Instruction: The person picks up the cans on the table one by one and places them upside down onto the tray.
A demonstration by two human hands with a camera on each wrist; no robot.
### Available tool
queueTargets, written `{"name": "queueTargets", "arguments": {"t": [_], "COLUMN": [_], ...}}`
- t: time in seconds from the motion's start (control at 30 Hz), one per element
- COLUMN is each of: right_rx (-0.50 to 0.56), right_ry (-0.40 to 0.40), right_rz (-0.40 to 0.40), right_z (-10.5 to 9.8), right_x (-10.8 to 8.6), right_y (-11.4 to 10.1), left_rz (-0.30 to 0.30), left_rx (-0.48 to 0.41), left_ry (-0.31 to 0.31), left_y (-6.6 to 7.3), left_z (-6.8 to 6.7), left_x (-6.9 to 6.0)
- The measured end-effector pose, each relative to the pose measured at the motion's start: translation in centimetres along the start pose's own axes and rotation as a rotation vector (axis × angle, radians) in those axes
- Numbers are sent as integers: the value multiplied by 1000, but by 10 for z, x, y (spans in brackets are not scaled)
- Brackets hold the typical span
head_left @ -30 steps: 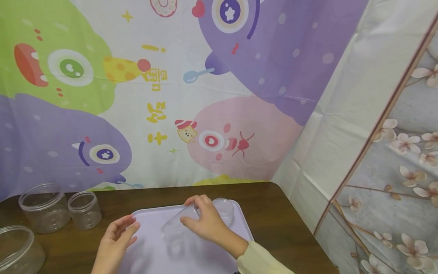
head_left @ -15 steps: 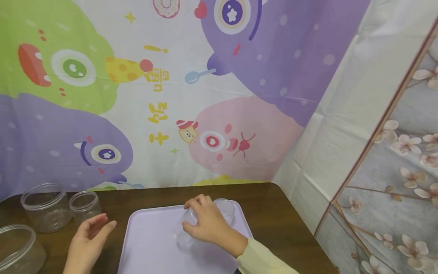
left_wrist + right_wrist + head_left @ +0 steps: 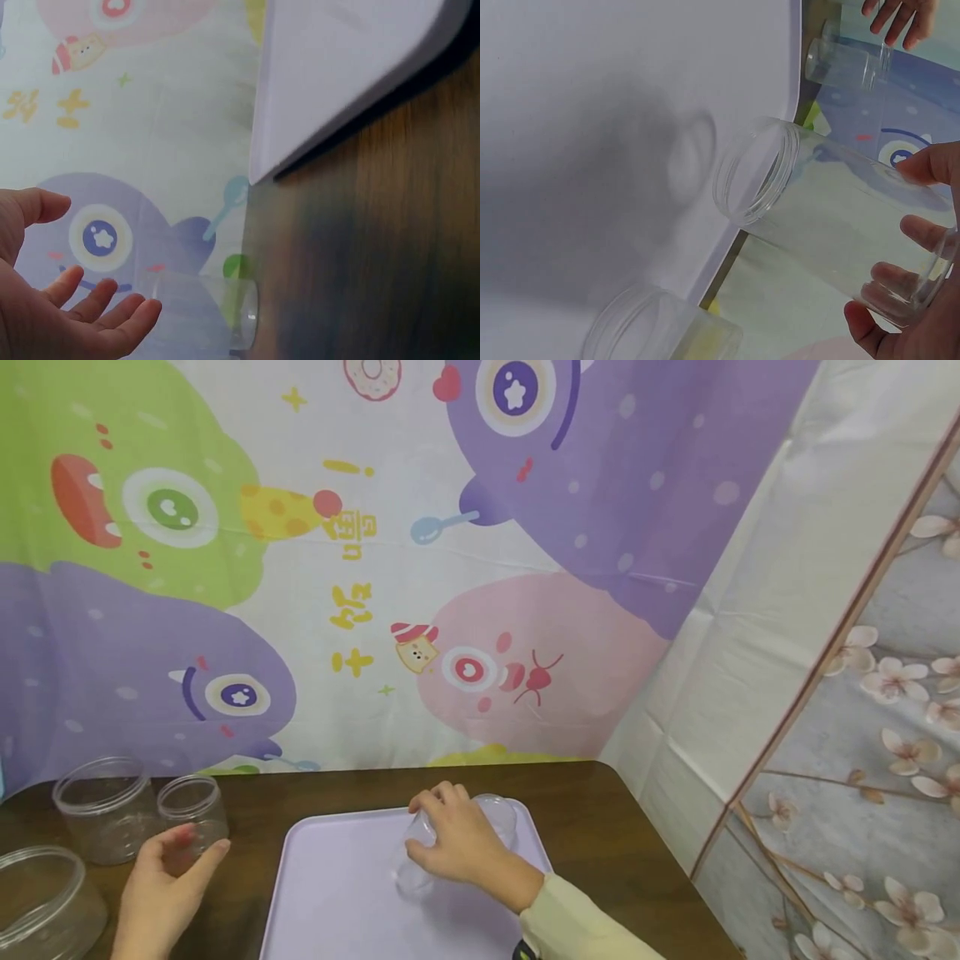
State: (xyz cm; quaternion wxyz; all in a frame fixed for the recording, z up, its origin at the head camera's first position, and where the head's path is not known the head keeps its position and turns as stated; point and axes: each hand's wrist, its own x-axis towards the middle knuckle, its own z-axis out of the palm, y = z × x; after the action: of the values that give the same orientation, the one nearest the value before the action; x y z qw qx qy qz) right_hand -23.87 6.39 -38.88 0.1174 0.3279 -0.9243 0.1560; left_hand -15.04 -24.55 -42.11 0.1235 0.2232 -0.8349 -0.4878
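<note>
The right hand (image 3: 461, 839) grips a clear cylindrical jar (image 3: 414, 868) over the tray; in the right wrist view the fingers wrap the base of this jar (image 3: 832, 217), its threaded mouth tilted towards the lilac tray (image 3: 352, 877). Another clear jar (image 3: 501, 818) stands at the tray's back right, behind the right hand. At the left, the left hand (image 3: 161, 889) is raised with fingers spread and nothing in them, just in front of a small clear jar (image 3: 197, 814). The left wrist view shows the same hand (image 3: 82, 322) beside that jar (image 3: 202, 307).
Two wider clear jars stand on the dark wooden table (image 3: 622, 860) at the far left, one at the back (image 3: 108, 827) and one nearer (image 3: 52, 918). A cartoon cloth (image 3: 360, 710) hangs behind the table, and a floral panel (image 3: 862, 827) stands at the right.
The left hand has moved left, away from the tray to the small jar. The right hand's jar has swung to a steeper angle, its lower end shifting right.
</note>
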Motion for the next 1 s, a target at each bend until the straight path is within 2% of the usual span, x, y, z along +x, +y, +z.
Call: {"name": "queueTargets", "arguments": {"t": [0.1,0.33,0.53,0.8,1.0], "right_rx": [-4,-7,-12,-37,-46], "right_ry": [2,2,-7,-11,-17], "right_rz": [-2,0,1,10,13], "right_z": [0,0,0,-2,-1], "right_x": [1,4,5,6,9], "right_y": [1,1,3,5,8], "left_rz": [5,32,15,4,-27], "left_rx": [-18,-11,-11,-30,-21], "left_ry": [15,99,150,183,180], "left_y": [-1,-11,-11,-11,-17], "left_z": [-2,-4,-6,-3,0], "left_x": [3,16,23,35,44]}}
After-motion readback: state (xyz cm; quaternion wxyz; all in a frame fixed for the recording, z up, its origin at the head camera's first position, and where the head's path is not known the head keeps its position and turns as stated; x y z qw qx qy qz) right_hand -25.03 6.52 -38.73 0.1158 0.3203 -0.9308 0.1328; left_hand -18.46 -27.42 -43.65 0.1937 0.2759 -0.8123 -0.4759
